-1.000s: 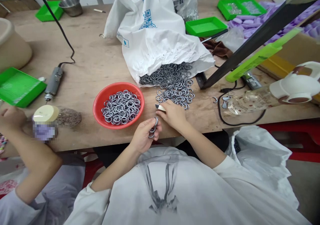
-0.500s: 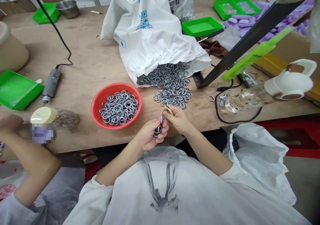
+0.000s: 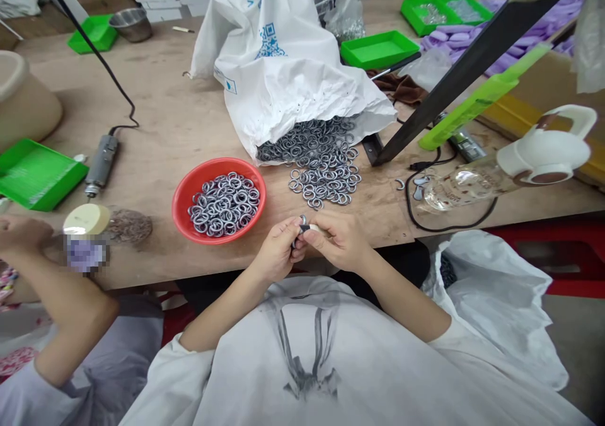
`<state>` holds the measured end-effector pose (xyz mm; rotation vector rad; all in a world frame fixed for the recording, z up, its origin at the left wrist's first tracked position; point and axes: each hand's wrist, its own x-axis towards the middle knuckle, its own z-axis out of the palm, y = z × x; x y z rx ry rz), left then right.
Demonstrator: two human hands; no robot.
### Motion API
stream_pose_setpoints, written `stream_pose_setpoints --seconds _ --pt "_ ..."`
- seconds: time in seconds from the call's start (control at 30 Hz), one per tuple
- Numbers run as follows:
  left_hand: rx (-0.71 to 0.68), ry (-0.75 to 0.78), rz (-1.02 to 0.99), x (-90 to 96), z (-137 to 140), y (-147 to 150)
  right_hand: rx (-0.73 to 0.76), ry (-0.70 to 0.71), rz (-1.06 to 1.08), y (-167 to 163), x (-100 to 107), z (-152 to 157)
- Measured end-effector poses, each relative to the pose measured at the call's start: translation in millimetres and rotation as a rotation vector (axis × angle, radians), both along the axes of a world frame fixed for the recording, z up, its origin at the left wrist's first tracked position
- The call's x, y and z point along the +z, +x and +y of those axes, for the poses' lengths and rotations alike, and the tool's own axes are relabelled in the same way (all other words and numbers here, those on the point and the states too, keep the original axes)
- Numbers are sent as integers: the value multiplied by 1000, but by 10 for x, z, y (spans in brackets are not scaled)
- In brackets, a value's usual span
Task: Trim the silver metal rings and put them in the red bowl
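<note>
My left hand (image 3: 278, 249) is closed on grey rings; one ring (image 3: 303, 219) stands up at its fingertips, and the fingers hide most of the others. My right hand (image 3: 344, 239) pinches a small pale tool with a dark tip (image 3: 306, 227), which touches or lies very close to that ring. Its exact kind is hidden by the fingers. Just beyond my hands, a loose pile of grey rings (image 3: 326, 180) spills from a white woven sack (image 3: 293, 92). To the left stands a red bowl (image 3: 177, 208) holding many similar rings.
A grey rotary hand tool (image 3: 101, 164) lies at left beside a green tray (image 3: 40, 174). A co-worker's forearm (image 3: 61, 300) rests near a lidded jar (image 3: 86, 219). At right are a slanted black post (image 3: 439, 95), a cable and a bottle (image 3: 543, 152) on its side.
My right hand has come lower and turned, bringing the small tool's dark tip against or near the ring. My left hand has shifted slightly left. The camera view has moved a little.
</note>
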<state>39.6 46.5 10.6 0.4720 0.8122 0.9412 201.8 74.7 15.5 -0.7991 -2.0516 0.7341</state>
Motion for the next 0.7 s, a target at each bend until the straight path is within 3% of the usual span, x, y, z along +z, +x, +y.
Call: stream_pose_setpoints --seconds 0.17,0.27,0.37,0.43,0.53,0.7 --pt "-25 51 -6 -32 -37 -8 -2 -7 -57 16 17 -45" --pt "-144 213 1 -31 -123 -49 -13 -139 -63 41 -94 59" --pt "-260 341 10 -18 -199 -108 -154 -291 -191 36 -250 256" --pt "-229 313 48 -19 -209 -148 -248 -303 -307 -18 -301 412" --pt "-160 228 95 -47 -175 -196 -340 -197 -512 -184 -264 642" --pt "-11 100 84 -89 -105 -231 -341 -98 -905 -468 -186 943"
